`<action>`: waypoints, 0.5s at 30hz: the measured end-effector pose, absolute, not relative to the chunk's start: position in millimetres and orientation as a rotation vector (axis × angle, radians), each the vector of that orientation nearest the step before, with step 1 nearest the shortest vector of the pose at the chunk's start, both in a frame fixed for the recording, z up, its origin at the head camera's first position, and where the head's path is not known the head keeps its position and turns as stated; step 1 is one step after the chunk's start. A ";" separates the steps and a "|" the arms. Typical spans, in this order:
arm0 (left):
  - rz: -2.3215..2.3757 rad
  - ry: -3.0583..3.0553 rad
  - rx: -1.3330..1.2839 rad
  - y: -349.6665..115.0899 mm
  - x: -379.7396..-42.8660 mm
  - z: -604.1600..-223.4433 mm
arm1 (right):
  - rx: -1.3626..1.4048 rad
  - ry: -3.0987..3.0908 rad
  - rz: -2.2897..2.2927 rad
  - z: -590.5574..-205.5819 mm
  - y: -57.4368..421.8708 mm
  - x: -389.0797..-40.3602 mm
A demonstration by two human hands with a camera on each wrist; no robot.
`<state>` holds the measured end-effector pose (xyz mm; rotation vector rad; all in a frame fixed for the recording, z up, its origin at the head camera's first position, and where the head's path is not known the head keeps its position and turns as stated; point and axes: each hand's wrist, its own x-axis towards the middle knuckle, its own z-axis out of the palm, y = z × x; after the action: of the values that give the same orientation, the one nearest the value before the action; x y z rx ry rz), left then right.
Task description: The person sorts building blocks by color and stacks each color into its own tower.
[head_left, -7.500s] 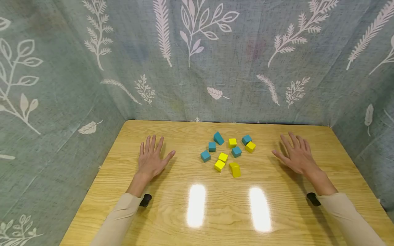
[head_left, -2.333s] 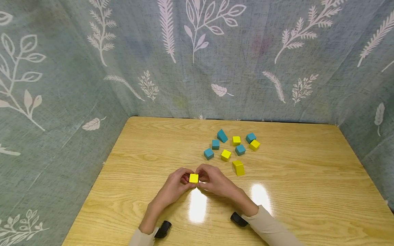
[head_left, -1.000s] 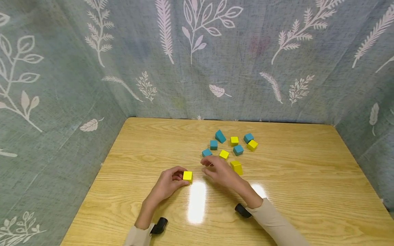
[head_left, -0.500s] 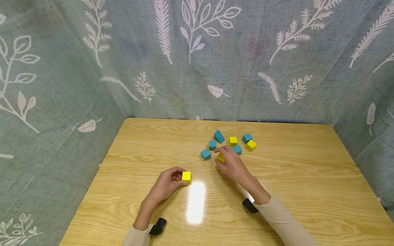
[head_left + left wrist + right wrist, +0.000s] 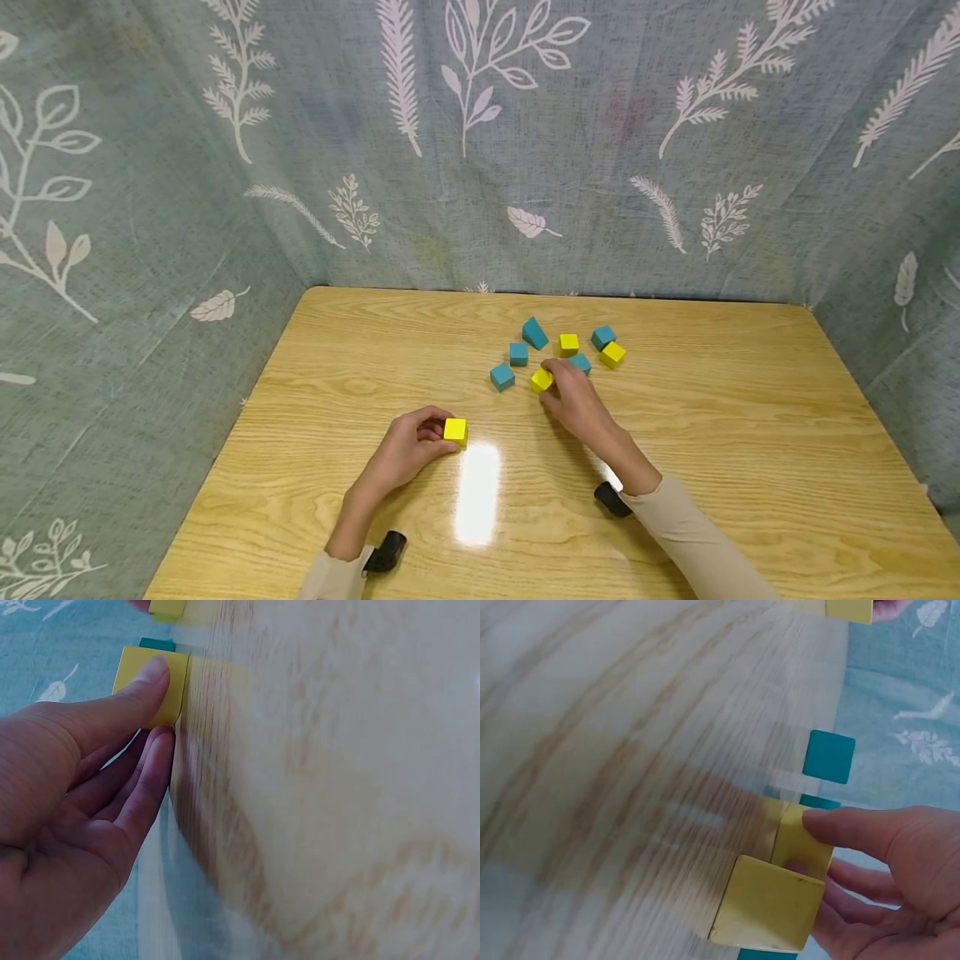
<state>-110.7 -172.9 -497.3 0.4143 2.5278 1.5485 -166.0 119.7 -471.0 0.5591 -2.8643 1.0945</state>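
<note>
My left hand (image 5: 408,446) pinches a yellow cube (image 5: 455,431) on the table, left of the other blocks. In the left wrist view, the thumb lies on the near face of this cube (image 5: 154,686), fingers beneath it. My right hand (image 5: 579,406) holds a second yellow cube (image 5: 541,381) between thumb and fingers, among the scattered blocks. The right wrist view shows the thumb against this cube (image 5: 802,844); a larger-looking yellow block (image 5: 769,904) sits in front of it. In the head view, the right hand hides that block and partly covers a blue cube (image 5: 580,362).
Near the right hand lie blue cubes (image 5: 502,377), a blue wedge (image 5: 534,333) and yellow cubes (image 5: 569,344). A blue cube (image 5: 603,337) touches a yellow one (image 5: 612,355). Patterned cloth (image 5: 450,225) stands behind the wooden table (image 5: 337,358) and along its sides.
Both hands lay flat at first, then held one yellow cube together. The right hand let go, moved right and away to the blocks, and took hold of another yellow cube. The left hand kept its cube.
</note>
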 end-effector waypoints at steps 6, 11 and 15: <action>1.541 2.544 0.422 -172.4 -110.4 -497.4 | 0.594 -2.830 1.165 -471.7 123.5 -164.7; 1.537 2.549 0.406 -172.1 -109.9 -496.8 | 0.635 -2.814 1.253 -471.4 123.7 -159.9; 1.535 2.548 0.395 -172.0 -109.7 -496.2 | 0.624 -2.809 1.356 -469.1 120.3 -156.1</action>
<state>-109.7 -172.0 -496.2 0.3955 2.5482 1.5345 -156.1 120.3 -469.1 0.6239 -2.8089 1.3560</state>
